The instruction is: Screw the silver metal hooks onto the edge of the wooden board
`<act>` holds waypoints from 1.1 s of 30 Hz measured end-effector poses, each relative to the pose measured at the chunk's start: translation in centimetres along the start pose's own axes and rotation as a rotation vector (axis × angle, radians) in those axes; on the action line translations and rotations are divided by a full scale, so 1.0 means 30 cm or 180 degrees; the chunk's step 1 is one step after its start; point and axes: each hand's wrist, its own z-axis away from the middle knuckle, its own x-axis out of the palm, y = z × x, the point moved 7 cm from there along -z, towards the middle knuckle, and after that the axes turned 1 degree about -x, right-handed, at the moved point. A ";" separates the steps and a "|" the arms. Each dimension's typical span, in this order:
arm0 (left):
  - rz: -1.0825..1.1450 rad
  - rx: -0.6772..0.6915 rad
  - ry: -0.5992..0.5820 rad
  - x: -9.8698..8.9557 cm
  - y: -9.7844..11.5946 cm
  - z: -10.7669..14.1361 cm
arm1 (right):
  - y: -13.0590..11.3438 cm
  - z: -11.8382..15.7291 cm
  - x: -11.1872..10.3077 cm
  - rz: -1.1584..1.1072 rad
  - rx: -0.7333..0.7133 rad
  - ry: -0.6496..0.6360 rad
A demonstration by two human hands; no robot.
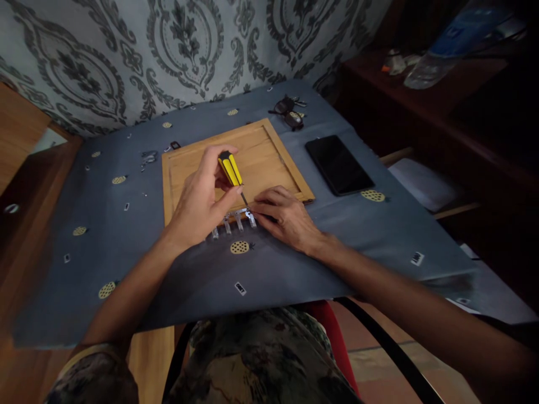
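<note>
My left hand point(202, 196) is closed around the yellow and black handle of a screwdriver point(231, 169), which tilts with its shaft pointing down and to the right. The tip meets the right end of a metal hook rack point(240, 219) along the near edge of a wooden board point(273, 163). Several shiny hooks hang over that edge; the left ones are partly hidden by my left hand. My right hand point(288, 219) has its fingers pinched together at the rack's right end, beside the screwdriver tip. What lies between those fingertips is too small to make out.
Right of the board lies a black smartphone point(339, 164), with dark glasses point(288, 112) behind it. Small metal pieces point(149, 158) lie left of the board on the blue patterned cloth point(273, 280). A plastic bottle point(442, 50) stands on the dark furniture at the right.
</note>
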 end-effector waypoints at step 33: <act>-0.0076 -0.0125 0.0051 0.027 -0.022 0.001 | 0.003 0.001 0.003 0.0065 0.0050 0.0018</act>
